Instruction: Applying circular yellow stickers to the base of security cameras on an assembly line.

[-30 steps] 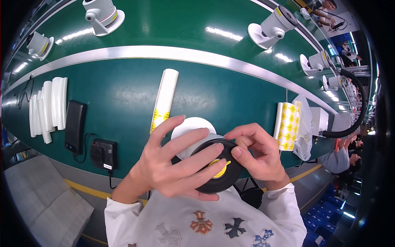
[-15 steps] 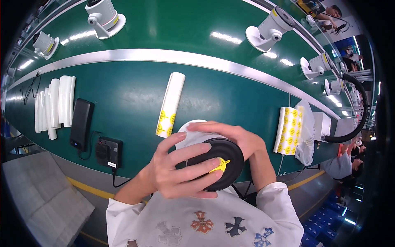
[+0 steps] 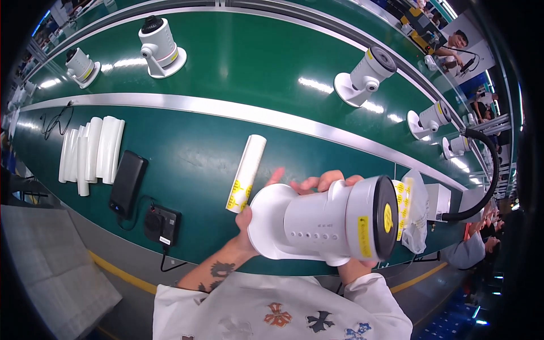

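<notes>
Tilted on its side, a white cylindrical device (image 3: 311,221) with a round stand and a black end cap is held up over the near edge of the table. The cap carries a round yellow sticker and points right; a row of small buttons faces me. My left hand (image 3: 245,232) grips the rim of the stand, thumb in front and fingers behind. My right hand (image 3: 326,181) is wrapped round the body from behind, its fingertips showing over the top; the palm is mostly hidden. A rolled white sheet (image 3: 248,170) with yellow stickers lies just beyond my left hand.
At left lie several white rolled sheets (image 3: 93,150), a black power bank (image 3: 128,184) and a black box with a cable (image 3: 162,224). Several similar devices (image 3: 161,48) stand on the green line beyond the metal rail. A clear bag (image 3: 417,209) and a black hose (image 3: 492,170) are at right.
The device has turned from cap toward me to lying sideways with its cap to the right. My left hand has shifted from the cap to the stand. The view has moved slightly.
</notes>
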`<action>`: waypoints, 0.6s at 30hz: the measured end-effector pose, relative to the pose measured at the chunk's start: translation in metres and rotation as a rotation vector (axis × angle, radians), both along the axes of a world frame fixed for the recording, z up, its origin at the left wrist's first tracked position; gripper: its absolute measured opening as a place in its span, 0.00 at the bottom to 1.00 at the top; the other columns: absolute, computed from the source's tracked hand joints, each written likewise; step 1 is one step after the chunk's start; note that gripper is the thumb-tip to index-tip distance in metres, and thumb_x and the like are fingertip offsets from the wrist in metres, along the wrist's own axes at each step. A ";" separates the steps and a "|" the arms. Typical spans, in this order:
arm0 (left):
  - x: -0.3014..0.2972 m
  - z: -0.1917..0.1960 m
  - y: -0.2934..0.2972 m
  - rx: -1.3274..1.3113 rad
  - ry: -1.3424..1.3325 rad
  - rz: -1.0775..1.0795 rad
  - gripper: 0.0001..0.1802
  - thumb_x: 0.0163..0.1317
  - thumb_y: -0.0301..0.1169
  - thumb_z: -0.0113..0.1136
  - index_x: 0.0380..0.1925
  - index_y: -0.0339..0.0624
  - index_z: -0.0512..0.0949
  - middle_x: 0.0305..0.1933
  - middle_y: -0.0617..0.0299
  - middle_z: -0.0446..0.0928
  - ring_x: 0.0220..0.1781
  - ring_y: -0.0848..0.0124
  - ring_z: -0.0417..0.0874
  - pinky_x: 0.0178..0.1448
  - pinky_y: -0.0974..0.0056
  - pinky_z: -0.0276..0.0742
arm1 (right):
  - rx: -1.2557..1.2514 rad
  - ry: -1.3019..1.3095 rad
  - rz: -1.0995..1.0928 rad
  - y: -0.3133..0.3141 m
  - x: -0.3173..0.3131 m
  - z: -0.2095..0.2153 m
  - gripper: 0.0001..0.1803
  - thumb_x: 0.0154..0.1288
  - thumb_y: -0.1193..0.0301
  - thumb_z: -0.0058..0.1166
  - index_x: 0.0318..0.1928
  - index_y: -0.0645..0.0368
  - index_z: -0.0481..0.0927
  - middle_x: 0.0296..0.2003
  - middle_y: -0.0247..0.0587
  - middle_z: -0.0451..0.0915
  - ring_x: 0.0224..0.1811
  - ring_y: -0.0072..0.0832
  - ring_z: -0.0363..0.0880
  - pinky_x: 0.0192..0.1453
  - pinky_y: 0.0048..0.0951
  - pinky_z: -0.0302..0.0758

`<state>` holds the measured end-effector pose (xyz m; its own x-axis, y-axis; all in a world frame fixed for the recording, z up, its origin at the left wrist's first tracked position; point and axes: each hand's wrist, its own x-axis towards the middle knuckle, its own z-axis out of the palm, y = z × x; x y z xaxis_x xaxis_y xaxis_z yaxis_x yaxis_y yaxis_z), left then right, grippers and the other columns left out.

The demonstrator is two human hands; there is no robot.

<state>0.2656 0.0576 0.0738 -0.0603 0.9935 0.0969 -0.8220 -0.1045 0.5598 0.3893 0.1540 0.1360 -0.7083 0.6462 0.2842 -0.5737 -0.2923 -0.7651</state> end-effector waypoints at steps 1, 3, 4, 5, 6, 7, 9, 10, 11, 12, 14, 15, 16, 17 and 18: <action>0.005 -0.001 0.005 -0.062 -0.119 0.023 0.59 0.47 0.64 0.55 0.72 0.47 0.40 0.69 0.51 0.55 0.69 0.57 0.61 0.70 0.53 0.57 | -0.010 -0.045 -0.039 -0.003 -0.001 0.006 0.44 0.47 0.42 0.65 0.62 0.41 0.61 0.46 0.48 0.69 0.52 0.49 0.70 0.66 0.60 0.59; 0.006 0.015 0.010 -0.233 -0.279 -0.057 0.59 0.44 0.65 0.53 0.71 0.44 0.47 0.66 0.50 0.61 0.64 0.55 0.68 0.67 0.53 0.62 | -0.015 -0.092 -0.057 -0.014 0.006 0.025 0.39 0.55 0.45 0.58 0.64 0.39 0.60 0.44 0.50 0.70 0.52 0.51 0.70 0.64 0.61 0.61; 0.002 0.019 0.009 -0.234 -0.280 -0.060 0.59 0.44 0.65 0.53 0.71 0.44 0.47 0.66 0.50 0.61 0.64 0.55 0.68 0.67 0.53 0.62 | -0.028 -0.143 -0.059 -0.018 0.009 0.033 0.34 0.63 0.47 0.52 0.66 0.38 0.58 0.41 0.51 0.72 0.52 0.54 0.71 0.61 0.61 0.63; -0.005 0.021 0.009 -0.231 -0.233 -0.130 0.59 0.44 0.66 0.53 0.71 0.43 0.47 0.64 0.49 0.63 0.63 0.54 0.68 0.67 0.53 0.62 | -0.063 0.042 -0.011 -0.019 0.008 0.039 0.27 0.63 0.66 0.55 0.63 0.50 0.65 0.47 0.59 0.74 0.54 0.53 0.73 0.54 0.47 0.76; -0.012 0.024 0.008 -0.228 -0.188 -0.195 0.59 0.44 0.66 0.53 0.71 0.43 0.46 0.63 0.48 0.65 0.63 0.53 0.69 0.67 0.53 0.62 | -0.067 0.040 -0.009 -0.016 0.008 0.039 0.27 0.63 0.66 0.55 0.63 0.50 0.65 0.47 0.59 0.74 0.54 0.53 0.73 0.54 0.47 0.76; -0.016 0.032 0.007 -0.253 -0.155 -0.213 0.59 0.45 0.65 0.52 0.70 0.41 0.46 0.61 0.47 0.67 0.63 0.54 0.69 0.65 0.53 0.65 | -0.004 -0.031 0.009 -0.012 0.010 0.038 0.27 0.64 0.62 0.54 0.62 0.52 0.65 0.45 0.60 0.74 0.52 0.52 0.74 0.52 0.48 0.76; -0.027 0.029 0.007 -0.191 -0.087 -0.244 0.54 0.49 0.67 0.48 0.70 0.46 0.48 0.59 0.50 0.68 0.60 0.56 0.71 0.62 0.53 0.69 | 0.123 -0.170 0.046 -0.002 0.018 0.034 0.29 0.65 0.54 0.52 0.61 0.56 0.65 0.42 0.62 0.75 0.47 0.52 0.76 0.48 0.49 0.76; -0.031 0.029 0.005 -0.120 -0.021 -0.282 0.50 0.54 0.68 0.45 0.69 0.50 0.50 0.57 0.54 0.68 0.57 0.59 0.74 0.59 0.52 0.73 | 0.118 -0.173 0.051 0.000 0.030 0.028 0.29 0.65 0.54 0.52 0.61 0.56 0.65 0.42 0.62 0.75 0.47 0.52 0.76 0.48 0.49 0.76; -0.035 0.033 0.004 -0.125 -0.025 -0.279 0.50 0.54 0.68 0.45 0.69 0.50 0.50 0.57 0.54 0.68 0.57 0.59 0.74 0.59 0.52 0.73 | -0.033 -0.371 0.041 0.001 0.047 0.018 0.29 0.64 0.55 0.53 0.58 0.59 0.66 0.42 0.60 0.76 0.47 0.49 0.77 0.47 0.45 0.77; -0.038 0.040 0.002 -0.169 0.035 -0.312 0.47 0.55 0.67 0.44 0.69 0.52 0.51 0.55 0.54 0.69 0.53 0.59 0.76 0.53 0.52 0.77 | -0.185 -0.568 0.033 0.007 0.065 0.011 0.29 0.63 0.56 0.54 0.56 0.63 0.67 0.42 0.59 0.76 0.46 0.46 0.78 0.47 0.41 0.79; -0.036 0.044 0.004 -0.212 0.095 -0.363 0.45 0.57 0.67 0.43 0.68 0.53 0.53 0.54 0.54 0.70 0.49 0.59 0.79 0.48 0.53 0.82 | -0.350 -0.583 0.130 0.030 0.078 0.021 0.36 0.59 0.59 0.62 0.63 0.61 0.64 0.57 0.47 0.72 0.57 0.34 0.75 0.58 0.30 0.75; -0.036 0.042 0.000 -0.329 0.114 -0.364 0.42 0.59 0.65 0.41 0.67 0.54 0.54 0.53 0.54 0.71 0.46 0.59 0.80 0.44 0.54 0.83 | 0.109 -0.647 0.268 0.046 0.057 0.038 0.40 0.46 0.58 0.69 0.57 0.63 0.69 0.52 0.46 0.76 0.51 0.33 0.78 0.54 0.30 0.75; -0.036 0.040 -0.003 -0.444 0.131 -0.367 0.39 0.61 0.64 0.40 0.67 0.55 0.55 0.52 0.55 0.72 0.44 0.59 0.81 0.41 0.55 0.85 | 0.575 -0.678 0.392 0.057 0.040 0.051 0.43 0.34 0.57 0.76 0.52 0.65 0.73 0.46 0.45 0.81 0.45 0.32 0.82 0.50 0.30 0.76; -0.036 0.040 -0.003 -0.450 0.125 -0.365 0.39 0.61 0.64 0.40 0.67 0.55 0.55 0.52 0.55 0.72 0.44 0.59 0.81 0.41 0.55 0.85 | 0.674 -0.806 0.432 0.057 0.030 0.060 0.35 0.37 0.61 0.73 0.47 0.65 0.77 0.37 0.46 0.83 0.38 0.33 0.84 0.47 0.29 0.77; -0.034 0.043 -0.001 -0.515 0.159 -0.362 0.38 0.62 0.64 0.39 0.65 0.55 0.57 0.52 0.56 0.72 0.45 0.61 0.81 0.40 0.58 0.85 | 0.758 -0.889 0.520 0.060 0.026 0.058 0.33 0.41 0.56 0.72 0.46 0.62 0.78 0.34 0.46 0.84 0.36 0.36 0.84 0.43 0.30 0.77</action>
